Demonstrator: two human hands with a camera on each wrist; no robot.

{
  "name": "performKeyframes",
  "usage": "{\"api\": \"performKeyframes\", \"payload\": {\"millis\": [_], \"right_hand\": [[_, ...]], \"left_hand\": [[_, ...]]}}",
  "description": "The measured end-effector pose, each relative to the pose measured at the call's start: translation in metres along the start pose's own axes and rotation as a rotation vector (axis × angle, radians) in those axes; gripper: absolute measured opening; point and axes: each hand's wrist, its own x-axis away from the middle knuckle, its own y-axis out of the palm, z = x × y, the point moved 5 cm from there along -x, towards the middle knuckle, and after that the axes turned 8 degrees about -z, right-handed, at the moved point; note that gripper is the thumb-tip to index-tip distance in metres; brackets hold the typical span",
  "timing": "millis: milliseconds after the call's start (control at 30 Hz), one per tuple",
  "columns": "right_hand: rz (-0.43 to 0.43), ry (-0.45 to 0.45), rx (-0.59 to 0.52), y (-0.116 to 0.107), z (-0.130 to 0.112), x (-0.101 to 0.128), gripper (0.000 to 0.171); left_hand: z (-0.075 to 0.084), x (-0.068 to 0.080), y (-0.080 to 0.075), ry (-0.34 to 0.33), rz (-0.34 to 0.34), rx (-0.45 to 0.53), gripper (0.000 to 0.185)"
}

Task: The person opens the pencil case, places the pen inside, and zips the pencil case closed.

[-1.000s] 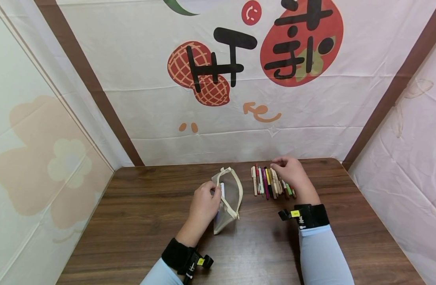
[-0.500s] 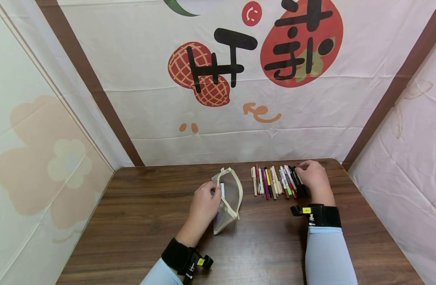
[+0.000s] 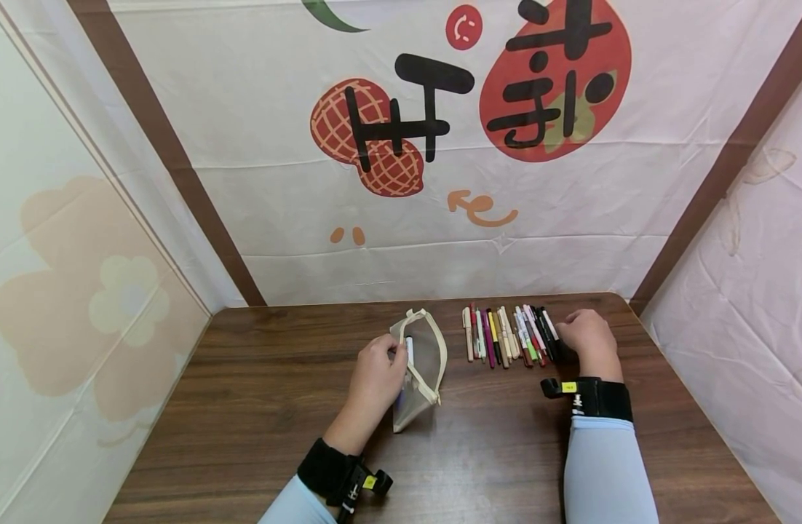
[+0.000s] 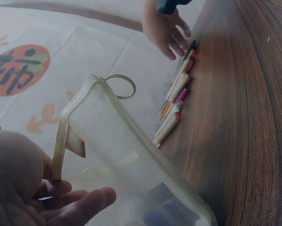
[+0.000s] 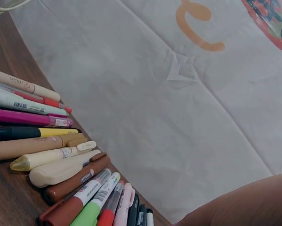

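Note:
My left hand [image 3: 377,370] pinches the near rim of a cream mesh zip pouch [image 3: 410,413], which stands with its mouth spread apart. Inside it shows a white-ended pen [image 3: 410,349], with something blue lower down; the mesh blurs the rest. A row of several pens and markers [image 3: 504,336] lies side by side to the right of the pouch. Just past the row's right end is my right hand [image 3: 589,338], beside the black pens. In the left wrist view that hand [image 4: 166,33] has loosely extended fingers and no pen visible in them.
The dark wood table [image 3: 257,422] ends at a printed white cloth backdrop [image 3: 276,218] just behind the pens. Cloth panels also stand at left and right. A metal ring [image 4: 122,86] hangs from the pouch's corner.
My right hand has moved right, from above the middle of the pen row to beyond its right end, uncovering the black and pink pens. My left hand and the pouch have stayed put.

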Motion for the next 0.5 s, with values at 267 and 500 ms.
{"api": "performKeyframes", "payload": {"millis": [267,500], "right_hand": [[-0.043,0.003,0.007,0.008,0.003,-0.003,0.044],[-0.038,-0.008,0.021,0.012,0.000,-0.003,0.039]], "left_hand": [[-0.002,-0.001,0.002,-0.004,-0.008,-0.001,0.019],[-0.001,-0.001,0.001,0.005,-0.001,-0.008,0.019]]}}
